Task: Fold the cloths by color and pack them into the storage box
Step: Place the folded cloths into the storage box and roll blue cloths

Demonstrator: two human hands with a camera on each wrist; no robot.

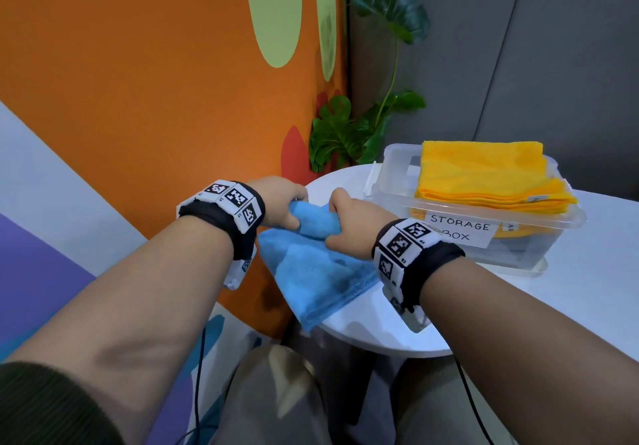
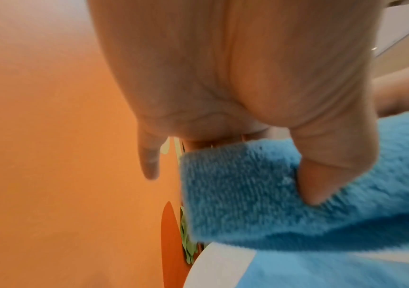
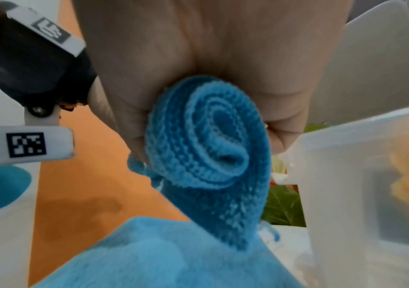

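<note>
At the near-left edge of the round white table [image 1: 363, 327], both hands work one blue cloth [image 1: 311, 272]. Its far part is wound into a roll; the roll's long axis runs left-right, spanning from hand to hand. Left hand [image 1: 280, 199] grips the roll's left end, thumb [image 2: 321, 175] pressed into the pile, fingers curled behind. Right hand [image 1: 345, 223] is wrapped round the right end; the right wrist view shows the spiral end-on [image 3: 208, 140] inside the closed fist. Unrolled tail lies toward the person, draping off the table rim, so the free cloth sits nearer than the grip.

Storage box [image 1: 390, 168] stands to the right, just beside the right hand, well across from the left. Folded yellow cloths [image 1: 484, 175] pile above its rim.

Judgement: step in hand is rolling the blue cloth; more turns toward the body would take up the tail. Right hand is nearer for the carry to the box. Risk: hanging tail may drag the roll loose, and the box looks nearly full.
</note>
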